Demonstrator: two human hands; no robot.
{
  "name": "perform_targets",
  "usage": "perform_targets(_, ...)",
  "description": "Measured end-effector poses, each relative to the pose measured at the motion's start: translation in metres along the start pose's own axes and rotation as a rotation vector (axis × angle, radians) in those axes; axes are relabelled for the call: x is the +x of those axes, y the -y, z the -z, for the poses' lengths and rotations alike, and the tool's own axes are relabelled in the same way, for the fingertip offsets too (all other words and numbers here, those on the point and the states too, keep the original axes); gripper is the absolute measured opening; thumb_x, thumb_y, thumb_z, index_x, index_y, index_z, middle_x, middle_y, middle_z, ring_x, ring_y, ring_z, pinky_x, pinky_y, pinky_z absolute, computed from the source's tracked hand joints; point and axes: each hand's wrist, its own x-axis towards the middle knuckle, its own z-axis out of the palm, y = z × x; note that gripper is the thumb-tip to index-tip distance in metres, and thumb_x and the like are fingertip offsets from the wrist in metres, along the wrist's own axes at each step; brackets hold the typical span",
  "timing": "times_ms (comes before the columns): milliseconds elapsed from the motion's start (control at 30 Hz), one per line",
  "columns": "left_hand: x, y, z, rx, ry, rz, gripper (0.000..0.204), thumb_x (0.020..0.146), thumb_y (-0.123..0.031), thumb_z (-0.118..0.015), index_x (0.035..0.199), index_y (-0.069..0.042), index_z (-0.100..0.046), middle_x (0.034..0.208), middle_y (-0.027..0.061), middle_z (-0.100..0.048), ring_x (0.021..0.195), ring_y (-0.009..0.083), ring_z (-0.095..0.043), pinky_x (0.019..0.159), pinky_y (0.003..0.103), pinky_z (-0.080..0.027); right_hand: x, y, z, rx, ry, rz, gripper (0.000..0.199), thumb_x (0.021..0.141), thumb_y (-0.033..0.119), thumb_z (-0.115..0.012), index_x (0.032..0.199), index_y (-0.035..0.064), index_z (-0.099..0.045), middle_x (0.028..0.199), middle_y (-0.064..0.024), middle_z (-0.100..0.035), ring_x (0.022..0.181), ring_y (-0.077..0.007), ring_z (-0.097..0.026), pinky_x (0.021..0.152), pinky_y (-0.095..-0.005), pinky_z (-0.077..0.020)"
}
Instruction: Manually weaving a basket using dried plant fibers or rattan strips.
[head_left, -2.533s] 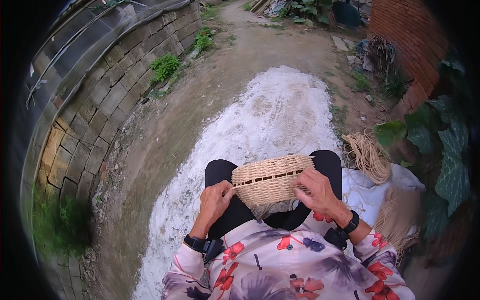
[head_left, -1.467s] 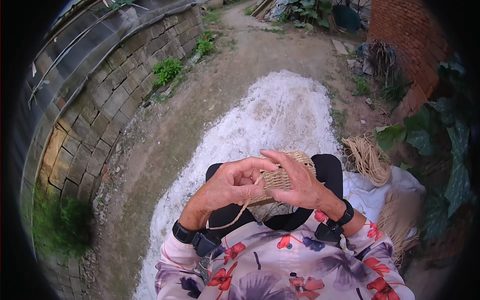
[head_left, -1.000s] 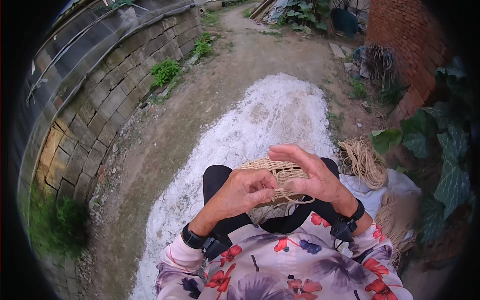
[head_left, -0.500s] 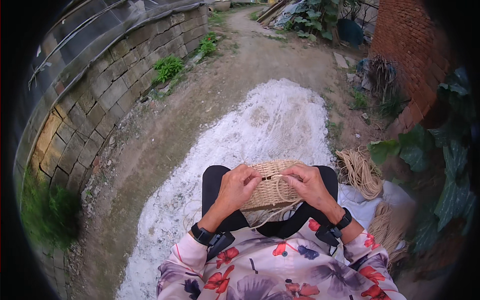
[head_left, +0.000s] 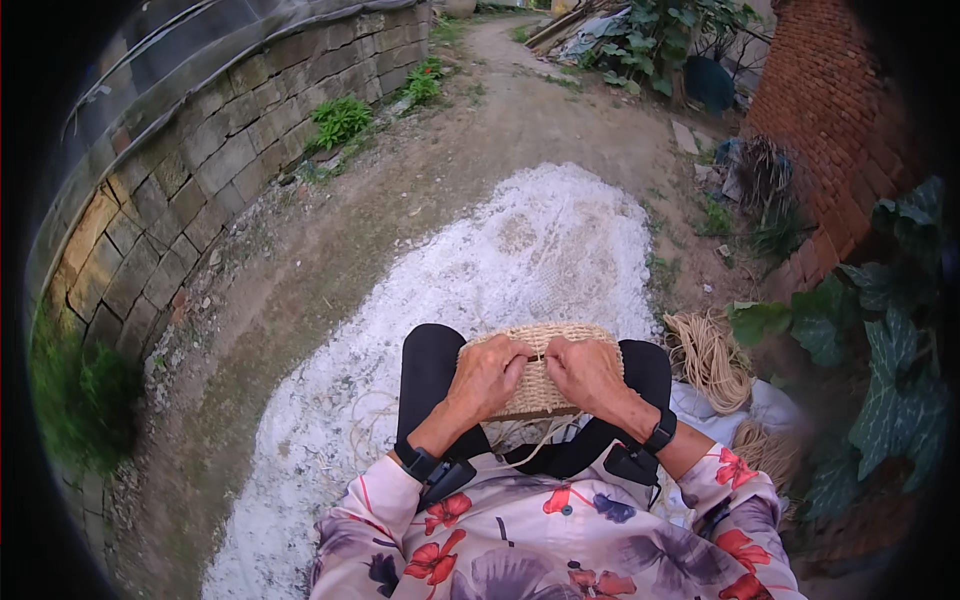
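On a seated person's lap, a half-woven straw basket [head_left: 540,375] rests across black-trousered knees, its rim turned toward the white patch of ground [head_left: 520,260] ahead. Both the left hand [head_left: 488,376] and the right hand [head_left: 585,372] grip its upper edge side by side, fingers curled tight on the weave (a loose strand trails below). Coiled straw bundles [head_left: 708,358] lie just beside the right knee.

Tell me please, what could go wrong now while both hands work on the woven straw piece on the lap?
The loose straw strand hanging below the tan woven straw piece might snag or slip out. The left hand and right hand pinch close together at its rim, so stiff fibres could prick the fingers.
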Motion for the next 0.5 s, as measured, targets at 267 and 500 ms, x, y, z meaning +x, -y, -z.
perform_targets(267, 0.0028, 0.0019, 0.0011, 0.006, 0.026, -0.071, 0.009, 0.084, -0.007, -0.065, 0.091, -0.004, -0.07, 0.086, 0.0152, -0.067, 0.08, 0.0354, -0.067, 0.072, 0.044, -0.053, 0.0002, 0.0038, 0.0019, 0.121, 0.095, -0.053, 0.017, 0.083, 0.013, -0.057, 0.082, -0.0018, -0.066, 0.071, -0.0256, -0.065, 0.068, -0.0399, -0.067, 0.068, -0.0506, -0.0522)
perform_targets(500, 0.0092, 0.0041, 0.0025, 0.099, 0.104, -0.126, 0.01, 0.085, -0.009, -0.063, 0.09, -0.004, -0.07, 0.083, 0.0175, -0.067, 0.075, 0.0367, -0.067, 0.067, 0.046, -0.054, 0.0026, -0.0003, 0.0055, 1.073, 0.394, -0.592, 0.013, 0.089, 0.011, -0.054, 0.087, 0.0024, -0.064, 0.063, -0.0095, -0.065, 0.043, -0.0124, -0.056, 0.04, -0.028, -0.0428)
